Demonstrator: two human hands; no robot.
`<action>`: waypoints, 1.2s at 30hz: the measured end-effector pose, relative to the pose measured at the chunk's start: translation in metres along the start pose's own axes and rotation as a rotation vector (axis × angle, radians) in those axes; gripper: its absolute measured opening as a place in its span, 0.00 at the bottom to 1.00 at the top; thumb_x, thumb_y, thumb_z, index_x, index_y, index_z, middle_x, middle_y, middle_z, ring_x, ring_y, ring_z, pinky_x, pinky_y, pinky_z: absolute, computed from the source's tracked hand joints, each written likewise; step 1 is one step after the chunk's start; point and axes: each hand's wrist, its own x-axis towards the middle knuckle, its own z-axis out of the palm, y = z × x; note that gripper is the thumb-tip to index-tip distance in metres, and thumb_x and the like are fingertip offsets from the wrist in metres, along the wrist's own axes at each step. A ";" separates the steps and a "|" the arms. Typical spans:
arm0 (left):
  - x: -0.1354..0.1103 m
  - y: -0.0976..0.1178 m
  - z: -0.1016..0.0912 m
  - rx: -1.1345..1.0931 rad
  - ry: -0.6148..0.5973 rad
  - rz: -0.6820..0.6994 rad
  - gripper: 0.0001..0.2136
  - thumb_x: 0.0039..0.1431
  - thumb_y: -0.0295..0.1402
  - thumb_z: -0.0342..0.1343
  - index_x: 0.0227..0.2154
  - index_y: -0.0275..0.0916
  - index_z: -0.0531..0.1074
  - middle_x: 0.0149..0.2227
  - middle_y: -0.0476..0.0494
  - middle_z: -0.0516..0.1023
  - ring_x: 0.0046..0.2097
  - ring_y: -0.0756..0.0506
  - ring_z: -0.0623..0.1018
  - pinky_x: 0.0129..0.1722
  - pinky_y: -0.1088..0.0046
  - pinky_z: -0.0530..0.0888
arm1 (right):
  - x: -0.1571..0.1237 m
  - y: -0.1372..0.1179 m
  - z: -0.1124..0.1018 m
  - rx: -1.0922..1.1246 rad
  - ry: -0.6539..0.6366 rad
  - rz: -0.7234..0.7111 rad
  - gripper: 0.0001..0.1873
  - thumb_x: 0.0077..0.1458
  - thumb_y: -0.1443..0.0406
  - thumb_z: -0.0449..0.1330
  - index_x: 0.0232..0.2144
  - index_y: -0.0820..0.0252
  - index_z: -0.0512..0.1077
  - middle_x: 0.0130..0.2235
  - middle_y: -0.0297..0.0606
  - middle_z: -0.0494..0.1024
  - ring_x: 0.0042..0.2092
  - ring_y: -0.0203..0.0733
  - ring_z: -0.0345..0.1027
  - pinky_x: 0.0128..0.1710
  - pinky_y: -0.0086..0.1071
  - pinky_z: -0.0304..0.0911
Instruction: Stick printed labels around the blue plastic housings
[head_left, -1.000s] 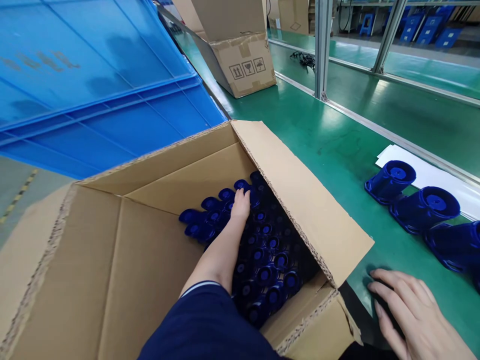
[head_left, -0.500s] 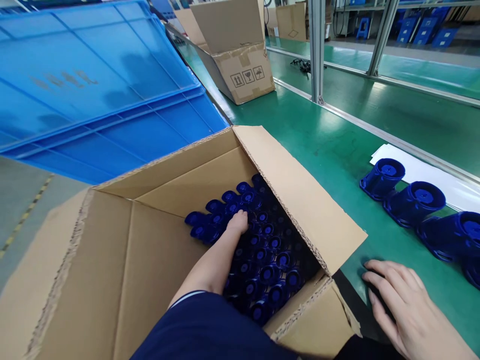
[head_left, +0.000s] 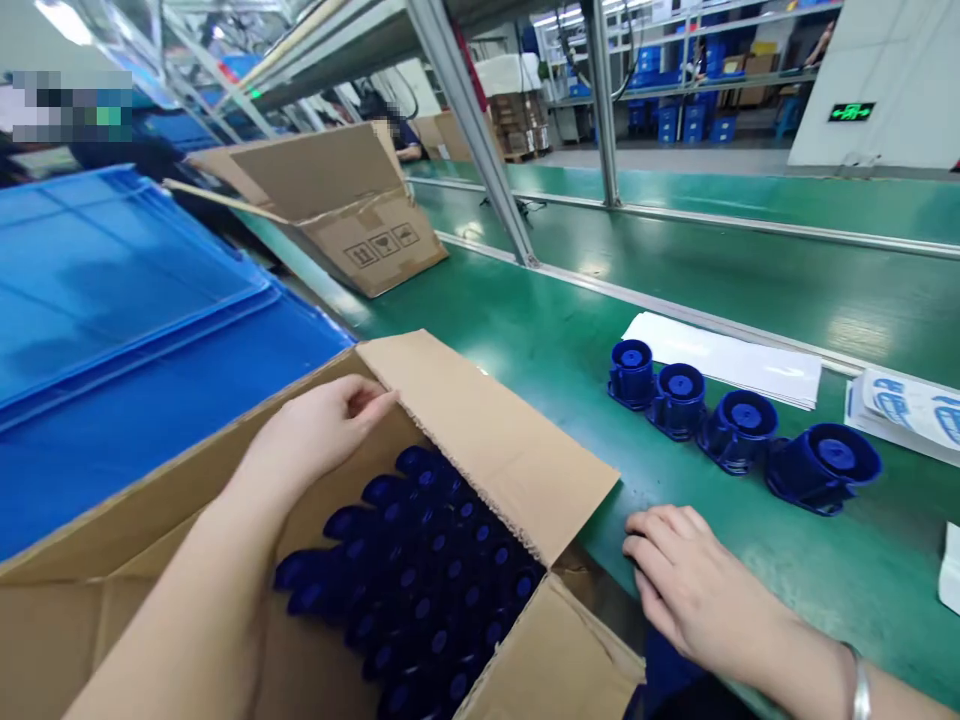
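My left hand [head_left: 337, 420] is over the inside of a cardboard box [head_left: 555, 640], close to the edge of its raised flap [head_left: 499, 435]. Its fingers are loosely curved, a gap shows beside the thumb, and I see nothing held. Below it, dark blue round plastic parts [head_left: 424, 560] stand packed in rows in the box. My right hand [head_left: 682, 575] lies palm down, fingers loosely spread, at the near edge of the green table [head_left: 570, 400]. Beyond it stand several cup-shaped blue plastic parts [head_left: 739, 430] with flat flanged bases, in a slanting row.
A large blue plastic crate [head_left: 150, 330] is at the left. Another open cardboard box [head_left: 375, 235] sits farther back on the table. Flat white sheets [head_left: 724, 360] lie behind the row, and printed sheets [head_left: 907, 405] to the right. A metal post [head_left: 480, 140] rises at the table's far side.
My left hand has come up from among the blue parts in the box to the flap edge. My right hand stays on the table edge. The view has tilted up and turned right.
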 end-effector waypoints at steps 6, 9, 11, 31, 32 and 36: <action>-0.017 0.180 0.007 -0.312 -0.152 0.870 0.21 0.63 0.42 0.57 0.59 0.50 0.66 0.63 0.40 0.63 0.64 0.38 0.65 0.57 0.59 0.72 | 0.002 0.001 0.000 0.006 0.000 0.030 0.08 0.63 0.70 0.54 0.44 0.61 0.68 0.48 0.43 0.72 0.48 0.49 0.63 0.50 0.46 0.64; -0.014 0.234 0.038 -0.171 -0.273 1.045 0.22 0.58 0.35 0.63 0.56 0.45 0.69 0.61 0.34 0.63 0.62 0.33 0.64 0.60 0.49 0.67 | 0.000 0.003 -0.001 0.007 0.007 0.020 0.06 0.62 0.71 0.54 0.41 0.60 0.68 0.45 0.42 0.72 0.47 0.49 0.63 0.48 0.44 0.65; -0.005 0.247 0.052 -0.122 -0.305 1.067 0.20 0.56 0.32 0.65 0.52 0.43 0.72 0.55 0.34 0.67 0.57 0.33 0.68 0.57 0.47 0.68 | -0.002 0.005 -0.001 0.018 0.017 0.004 0.05 0.62 0.71 0.55 0.40 0.60 0.68 0.44 0.42 0.71 0.46 0.48 0.63 0.47 0.43 0.65; 0.023 0.254 0.093 -0.063 -0.247 0.998 0.10 0.55 0.38 0.68 0.33 0.37 0.77 0.26 0.46 0.76 0.33 0.44 0.75 0.38 0.70 0.68 | -0.011 0.023 0.009 0.124 0.086 -0.089 0.10 0.60 0.75 0.55 0.41 0.58 0.68 0.44 0.42 0.72 0.46 0.47 0.65 0.45 0.43 0.65; 0.023 0.253 0.090 -0.063 -0.215 0.982 0.10 0.55 0.38 0.68 0.32 0.37 0.77 0.26 0.45 0.76 0.33 0.44 0.75 0.38 0.70 0.68 | -0.011 0.024 0.008 0.120 0.091 -0.095 0.10 0.61 0.75 0.55 0.41 0.58 0.68 0.44 0.42 0.72 0.45 0.47 0.65 0.45 0.43 0.65; 0.017 0.231 0.045 -0.083 -0.049 0.877 0.10 0.58 0.39 0.65 0.34 0.38 0.77 0.29 0.45 0.77 0.37 0.43 0.75 0.40 0.68 0.68 | -0.013 0.026 0.007 0.126 0.098 -0.117 0.09 0.62 0.73 0.54 0.42 0.58 0.68 0.44 0.42 0.73 0.45 0.47 0.66 0.45 0.42 0.66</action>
